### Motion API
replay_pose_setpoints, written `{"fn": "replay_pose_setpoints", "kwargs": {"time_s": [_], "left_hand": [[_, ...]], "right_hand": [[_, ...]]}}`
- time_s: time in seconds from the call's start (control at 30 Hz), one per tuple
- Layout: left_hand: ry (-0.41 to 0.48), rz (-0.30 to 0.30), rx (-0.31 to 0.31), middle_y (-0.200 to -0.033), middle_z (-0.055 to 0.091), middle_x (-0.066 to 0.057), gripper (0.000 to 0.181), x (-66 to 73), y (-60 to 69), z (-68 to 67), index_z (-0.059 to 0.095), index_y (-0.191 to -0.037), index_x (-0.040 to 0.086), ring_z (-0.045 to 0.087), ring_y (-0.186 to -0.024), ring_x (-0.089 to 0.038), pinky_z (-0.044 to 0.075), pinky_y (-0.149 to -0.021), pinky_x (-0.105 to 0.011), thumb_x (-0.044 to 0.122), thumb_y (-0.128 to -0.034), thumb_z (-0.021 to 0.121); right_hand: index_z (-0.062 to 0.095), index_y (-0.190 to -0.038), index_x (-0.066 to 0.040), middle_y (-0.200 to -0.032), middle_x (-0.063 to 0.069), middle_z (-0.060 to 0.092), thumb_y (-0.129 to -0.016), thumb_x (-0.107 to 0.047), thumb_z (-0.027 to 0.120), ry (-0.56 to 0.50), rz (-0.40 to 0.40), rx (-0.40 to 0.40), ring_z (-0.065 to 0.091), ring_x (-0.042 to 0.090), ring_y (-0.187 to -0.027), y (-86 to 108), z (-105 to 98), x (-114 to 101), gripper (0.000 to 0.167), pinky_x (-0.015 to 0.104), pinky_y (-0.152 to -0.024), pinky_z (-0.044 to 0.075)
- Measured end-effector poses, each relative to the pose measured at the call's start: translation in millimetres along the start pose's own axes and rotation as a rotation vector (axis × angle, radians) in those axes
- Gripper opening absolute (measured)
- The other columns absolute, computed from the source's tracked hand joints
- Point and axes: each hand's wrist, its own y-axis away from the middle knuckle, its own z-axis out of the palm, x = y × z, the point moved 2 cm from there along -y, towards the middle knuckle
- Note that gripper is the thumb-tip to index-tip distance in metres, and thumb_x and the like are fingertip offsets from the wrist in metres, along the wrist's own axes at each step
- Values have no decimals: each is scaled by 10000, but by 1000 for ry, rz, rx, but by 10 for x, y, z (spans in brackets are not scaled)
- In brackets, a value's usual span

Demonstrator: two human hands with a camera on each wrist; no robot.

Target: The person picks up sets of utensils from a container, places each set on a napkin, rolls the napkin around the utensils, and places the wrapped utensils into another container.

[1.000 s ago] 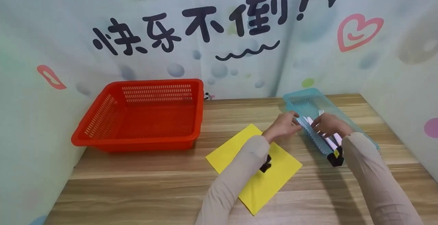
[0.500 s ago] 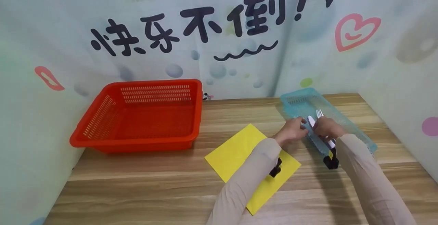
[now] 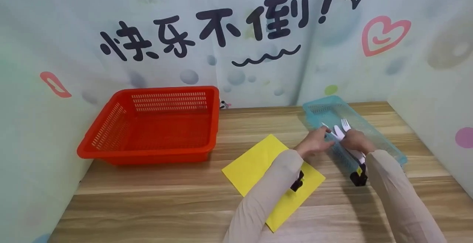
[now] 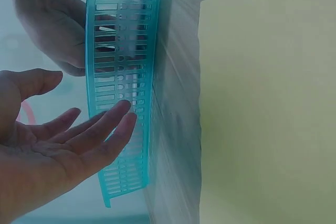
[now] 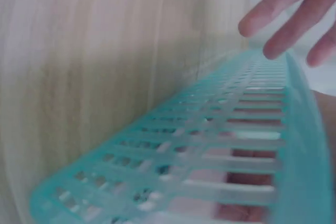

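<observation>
My right hand (image 3: 355, 142) reaches down into the light blue slotted basket (image 3: 380, 134), over white-handled cutlery. Beyond its fingers show a fork (image 3: 345, 124) and the rounded end of a knife (image 3: 338, 132). A thin white piece (image 3: 331, 130) slants beside the basket's left wall; its kind is unclear. In the right wrist view, fingers (image 5: 252, 166) appear only partly through the slots, so their grip is hidden. Outside that wall is my left hand (image 3: 315, 142). The left wrist view shows its fingers (image 4: 100, 132) spread and fairly straight, with fingertips in front of the slotted side.
Yellow paper (image 3: 251, 165) lies on the wooden table (image 3: 155, 198) beneath the left forearm. A large red basket (image 3: 147, 154) stands at the back left. A printed cloth (image 3: 258, 76) hangs behind the table.
Both hands came a little closer together over the basket's left wall, then stayed nearly in place. Fork and knife ends show more now, and the thin white piece has come into sight beside the left hand.
</observation>
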Motion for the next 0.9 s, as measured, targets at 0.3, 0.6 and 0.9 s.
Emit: {"fn": "replay_pose_setpoints", "kwargs": {"time_s": [0.3,0.6,0.9], "left_hand": [[33,14,27,-1192,510,-95,429,-100,65,-187,409,-1260,93,504,-896,-121,440,-752,-191,203,-875,565],[127,73,81,-1186,550,-112,394,-131,195,-508,448,-1247,14,562,-1009,-169,456,-801,-208,184,-899,518],[438,24,117,-1056,625,-129,294,-248,427,-738,564,-1142,15,627,-872,-211,523,-679,-303,193,-930,465]], "right_hand": [[402,-1063,150,-781,126,445,-900,-118,354,-190,-40,160,449,170,-631,146,-36,-153,318,251,-527,397],[492,-1091,130,-641,28,413,-972,-212,284,-300,-265,368,366,76,-482,319,-33,-636,418,231,-436,331],[512,-991,102,-642,40,439,-953,-131,362,-343,-389,468,367,68,-477,353,299,-1050,280,207,-417,307]]}}
